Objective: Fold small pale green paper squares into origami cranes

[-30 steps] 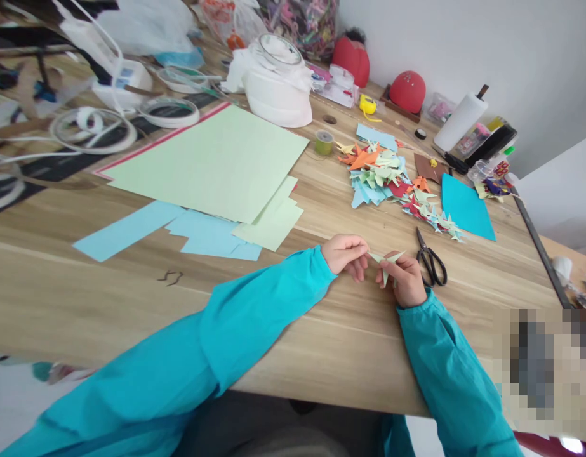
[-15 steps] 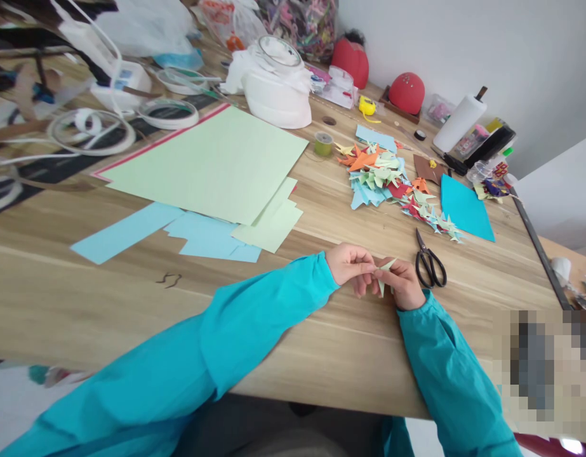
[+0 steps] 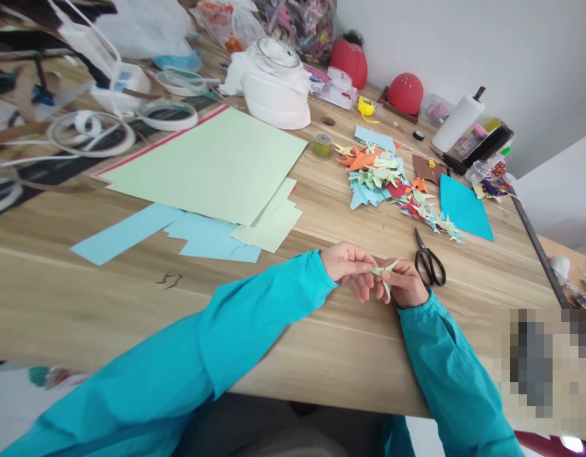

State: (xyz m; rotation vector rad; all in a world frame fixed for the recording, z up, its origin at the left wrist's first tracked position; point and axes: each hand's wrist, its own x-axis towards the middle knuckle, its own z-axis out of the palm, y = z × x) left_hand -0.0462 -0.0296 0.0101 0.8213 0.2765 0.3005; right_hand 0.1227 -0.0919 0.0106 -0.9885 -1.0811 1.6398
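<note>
My left hand (image 3: 347, 268) and my right hand (image 3: 407, 284) meet just above the wooden table (image 3: 321, 336), both in teal sleeves. Between their fingertips is a small pale green folded paper piece (image 3: 384, 273) with pointed tips, pinched from both sides. Black scissors (image 3: 430, 261) lie on the table just right of my right hand. A heap of small folded paper shapes (image 3: 385, 178) in green, blue, orange and red lies farther back.
A large pale green sheet (image 3: 211, 165) lies over light blue paper pieces (image 3: 178, 231) at centre left. A teal sheet (image 3: 464, 206) is at the right. Tape rolls (image 3: 93, 130), a white container (image 3: 276, 89), a green thread spool (image 3: 322, 144) and a paper towel roll (image 3: 457, 120) crowd the back.
My hands have drawn closer together around the green paper piece, which was spread wider between them a second ago. The hands stay in the same spot on the table.
</note>
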